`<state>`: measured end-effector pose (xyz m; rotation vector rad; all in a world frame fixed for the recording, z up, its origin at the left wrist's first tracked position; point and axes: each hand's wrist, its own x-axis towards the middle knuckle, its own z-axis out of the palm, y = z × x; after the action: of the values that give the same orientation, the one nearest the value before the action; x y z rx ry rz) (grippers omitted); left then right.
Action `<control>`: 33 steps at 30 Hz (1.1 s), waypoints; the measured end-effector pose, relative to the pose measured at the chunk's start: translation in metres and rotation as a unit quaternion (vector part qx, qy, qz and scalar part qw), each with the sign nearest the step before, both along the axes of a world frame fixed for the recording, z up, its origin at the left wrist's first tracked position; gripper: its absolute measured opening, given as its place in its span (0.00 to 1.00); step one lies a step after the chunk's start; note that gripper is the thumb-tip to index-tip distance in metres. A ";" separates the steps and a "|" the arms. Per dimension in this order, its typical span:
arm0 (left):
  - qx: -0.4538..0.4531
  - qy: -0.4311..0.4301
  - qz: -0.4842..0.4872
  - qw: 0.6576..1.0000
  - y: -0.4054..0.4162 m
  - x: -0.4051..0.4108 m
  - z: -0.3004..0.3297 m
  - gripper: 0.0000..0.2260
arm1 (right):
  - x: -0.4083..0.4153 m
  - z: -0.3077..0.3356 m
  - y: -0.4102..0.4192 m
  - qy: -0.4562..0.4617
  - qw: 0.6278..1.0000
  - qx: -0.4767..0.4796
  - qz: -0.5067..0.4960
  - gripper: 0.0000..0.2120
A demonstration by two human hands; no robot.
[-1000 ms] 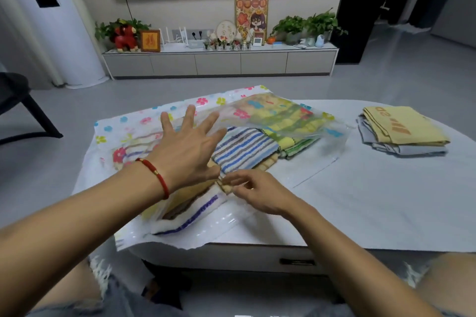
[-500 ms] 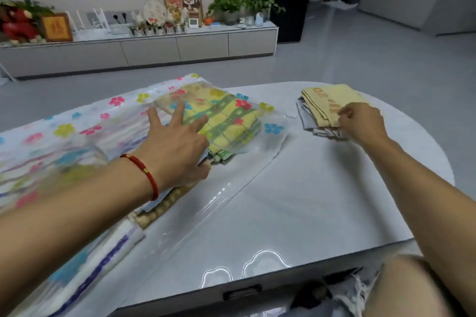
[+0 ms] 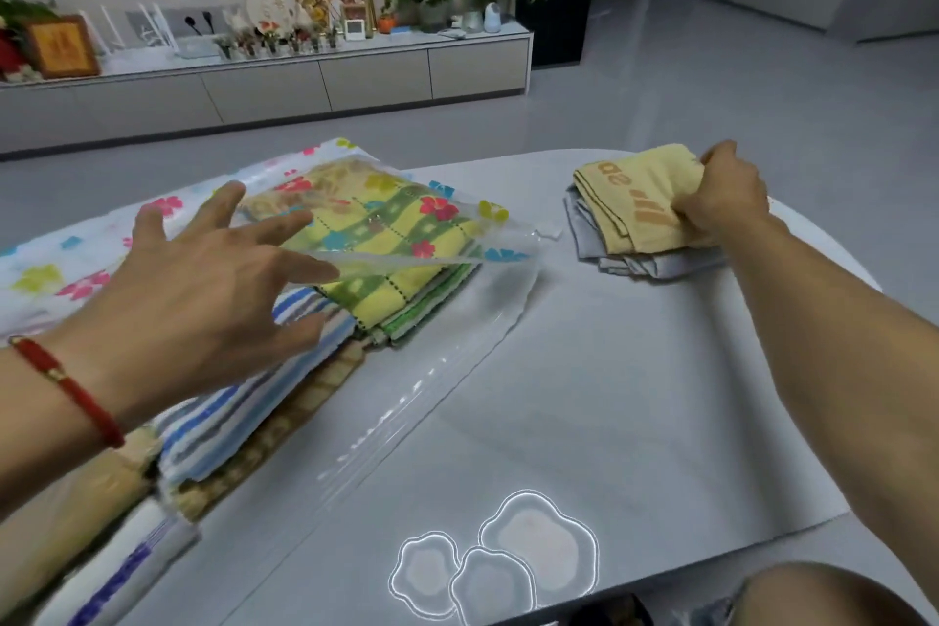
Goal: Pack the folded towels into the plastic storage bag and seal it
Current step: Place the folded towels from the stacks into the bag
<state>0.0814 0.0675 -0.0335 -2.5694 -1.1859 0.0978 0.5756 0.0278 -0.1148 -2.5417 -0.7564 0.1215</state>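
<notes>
A clear plastic storage bag (image 3: 457,371) printed with coloured flowers lies on the left of the table, its mouth facing right. Inside it lie a yellow-green checked towel (image 3: 386,244), a blue striped towel (image 3: 228,417) and a tan one under them. My left hand (image 3: 203,290) hovers with spread fingers and lifts the bag's upper flap over the towels. At the far right a folded yellow towel (image 3: 635,203) tops a grey towel (image 3: 645,264). My right hand (image 3: 721,198) grips the yellow towel's right edge.
The grey table (image 3: 584,397) ends in a rounded edge at the right and a near edge with cloud-shaped marks (image 3: 493,569). A low cabinet (image 3: 325,81) with plants and frames stands across the floor.
My right hand left the bag's mouth, reached right to the stack and took hold of the yellow towel. The view swung right. My left hand stays over the bag.
</notes>
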 end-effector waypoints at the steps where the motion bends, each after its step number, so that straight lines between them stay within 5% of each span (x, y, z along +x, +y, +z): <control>1: 0.000 0.003 0.010 1.000 -0.001 -0.003 0.002 0.28 | 0.001 0.008 -0.002 0.020 1.000 -0.004 0.005 0.34; 5: 0.007 0.014 0.038 0.999 -0.012 -0.019 0.010 0.26 | -0.005 0.039 -0.025 0.194 0.980 0.039 0.009 0.49; 8: -0.012 0.014 0.071 0.997 -0.022 -0.031 0.020 0.24 | -0.027 0.046 -0.061 0.439 0.889 0.127 0.037 0.36; 10: -0.041 -0.005 0.092 0.995 -0.026 -0.035 0.027 0.24 | -0.044 0.045 -0.087 0.499 0.852 0.147 0.064 0.28; 14: -0.072 -0.010 0.105 0.992 -0.031 -0.043 0.041 0.28 | -0.087 0.051 -0.134 0.528 0.829 0.130 0.133 0.22; 18: -0.068 -0.010 0.103 0.992 -0.028 -0.051 0.061 0.32 | -0.143 0.074 -0.163 0.462 0.847 0.026 0.260 0.25; 26: -0.082 -0.027 0.100 0.991 -0.030 -0.058 0.099 0.34 | -0.289 0.099 -0.104 0.513 0.721 -0.022 0.465 0.25; 30: -0.094 -0.024 0.111 0.989 -0.032 -0.059 0.110 0.33 | -0.367 0.067 -0.037 0.575 0.692 0.202 0.386 0.26; 33: -0.087 -0.020 0.116 0.989 -0.032 -0.059 0.108 0.33 | -0.406 0.021 0.000 0.570 0.747 0.244 0.239 0.22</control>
<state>0.0224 0.0359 0.0741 -2.5785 -1.5508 0.2115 0.1700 0.0276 -0.0939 -1.2845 -0.7133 1.3073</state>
